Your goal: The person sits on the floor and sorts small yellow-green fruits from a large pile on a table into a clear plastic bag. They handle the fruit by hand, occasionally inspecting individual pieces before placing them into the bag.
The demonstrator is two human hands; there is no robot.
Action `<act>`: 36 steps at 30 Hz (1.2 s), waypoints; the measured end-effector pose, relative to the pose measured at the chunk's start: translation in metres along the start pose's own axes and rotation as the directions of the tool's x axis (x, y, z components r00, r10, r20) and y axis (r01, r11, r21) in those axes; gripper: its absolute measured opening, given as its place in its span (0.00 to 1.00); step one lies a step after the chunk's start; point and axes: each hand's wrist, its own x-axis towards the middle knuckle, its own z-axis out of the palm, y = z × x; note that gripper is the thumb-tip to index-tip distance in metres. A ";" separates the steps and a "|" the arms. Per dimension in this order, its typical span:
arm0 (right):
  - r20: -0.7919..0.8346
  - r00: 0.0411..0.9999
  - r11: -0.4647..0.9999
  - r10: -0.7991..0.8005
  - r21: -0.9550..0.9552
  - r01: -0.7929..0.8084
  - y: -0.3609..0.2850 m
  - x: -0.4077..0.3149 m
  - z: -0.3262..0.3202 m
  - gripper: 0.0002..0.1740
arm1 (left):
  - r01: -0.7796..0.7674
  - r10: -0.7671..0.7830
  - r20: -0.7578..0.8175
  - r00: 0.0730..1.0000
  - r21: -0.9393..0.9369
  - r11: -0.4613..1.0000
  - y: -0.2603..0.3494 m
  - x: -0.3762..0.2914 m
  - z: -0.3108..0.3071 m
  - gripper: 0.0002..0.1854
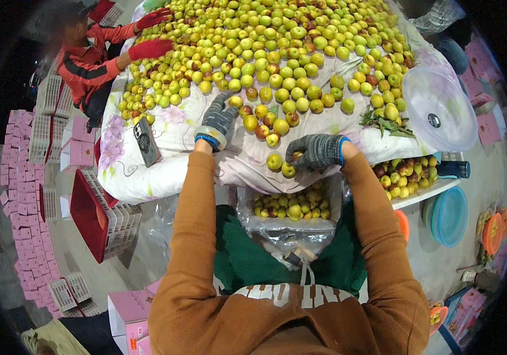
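Note:
Yellow-green and reddish jujube fruits [297, 93] lie heaped over a table with a flowered cloth [173, 133]. My left hand [219, 116], in a grey knit glove with a bracelet at the wrist, rests on the cloth, fingertips beside a fruit [235, 101]. In its matching glove, my right hand [317, 152] curls its fingers around a fruit [297, 155] near the front edge; two more fruits lie by its fingertips. Below that edge, between my knees, a plastic-lined container [246, 213] holds many similar fruits.
A phone [147, 142] lies on the cloth at left. Cut leaves [386, 124] and a clear plastic basin [453, 111] are at right, above a white crate [413, 200] of fruit. A co-worker's red gloves [151, 49] reach in from upper left. A red-and-white crate [102, 217] stands at lower left.

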 end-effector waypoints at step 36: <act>-0.361 0.929 0.952 -0.079 -0.305 -0.037 0.028 0.011 -0.014 0.23 | 0.079 0.122 0.591 0.798 -0.302 0.950 0.016 -0.047 0.039 0.23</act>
